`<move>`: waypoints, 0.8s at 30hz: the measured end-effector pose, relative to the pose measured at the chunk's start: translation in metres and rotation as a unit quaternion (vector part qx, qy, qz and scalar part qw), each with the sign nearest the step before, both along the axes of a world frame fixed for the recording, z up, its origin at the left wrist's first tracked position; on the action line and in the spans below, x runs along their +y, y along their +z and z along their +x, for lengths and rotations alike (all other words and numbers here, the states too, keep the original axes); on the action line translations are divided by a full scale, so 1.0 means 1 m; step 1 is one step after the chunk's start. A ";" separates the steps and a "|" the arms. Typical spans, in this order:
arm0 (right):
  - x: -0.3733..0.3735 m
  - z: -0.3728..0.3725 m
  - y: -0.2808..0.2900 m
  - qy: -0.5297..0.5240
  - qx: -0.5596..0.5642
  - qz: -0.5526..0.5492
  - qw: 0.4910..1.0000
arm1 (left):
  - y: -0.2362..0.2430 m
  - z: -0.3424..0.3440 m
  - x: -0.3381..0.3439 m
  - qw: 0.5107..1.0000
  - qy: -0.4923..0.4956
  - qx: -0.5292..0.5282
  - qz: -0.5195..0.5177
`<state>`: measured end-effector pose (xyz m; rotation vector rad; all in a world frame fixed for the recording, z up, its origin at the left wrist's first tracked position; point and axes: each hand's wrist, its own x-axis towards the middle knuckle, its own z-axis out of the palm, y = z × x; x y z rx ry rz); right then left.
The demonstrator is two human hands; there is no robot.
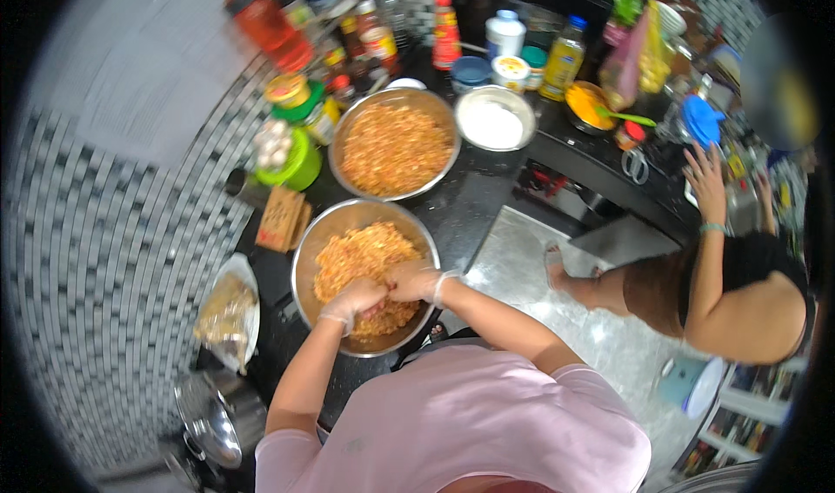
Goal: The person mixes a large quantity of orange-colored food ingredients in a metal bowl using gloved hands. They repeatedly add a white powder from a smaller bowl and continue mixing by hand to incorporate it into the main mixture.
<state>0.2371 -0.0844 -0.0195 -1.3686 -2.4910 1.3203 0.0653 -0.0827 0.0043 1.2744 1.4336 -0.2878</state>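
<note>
A steel bowl (306, 271) stands on the counter right in front of me, holding a crumbly orange minced mixture (365, 248). My left hand (357, 296) and my right hand (410, 281) are both inside it, near its close side. Each wears a thin clear plastic glove gathered at the wrist. Their fingers curl inward, almost meeting, around a clump of the mixture; the fingertips are partly hidden. Just beyond, a second steel bowl (456, 149) is filled with a similar orange mixture.
A bowl of white powder (492, 120) sits behind right, near bottles and a yellow-filled bowl (584, 101). At left are a green garlic container (297, 162), a wooden block (280, 219) and a white dish (248, 275). Another person (739, 293) stands at the right-hand counter.
</note>
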 end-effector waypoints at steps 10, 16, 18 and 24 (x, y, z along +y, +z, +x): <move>0.005 -0.001 0.002 -0.022 0.002 0.011 1.000 | -0.016 -0.036 0.012 0.995 0.069 -0.075 -0.013; 0.004 -0.004 -0.001 -0.017 -0.031 0.008 0.999 | -0.012 -0.041 -0.001 0.997 0.070 0.016 -0.008; 0.002 -0.003 0.002 -0.018 -0.034 0.014 0.999 | -0.020 -0.035 -0.002 0.995 0.094 0.040 -0.016; -0.002 -0.004 -0.003 -0.015 -0.030 0.011 0.999 | -0.022 -0.035 -0.003 0.993 0.113 0.001 -0.016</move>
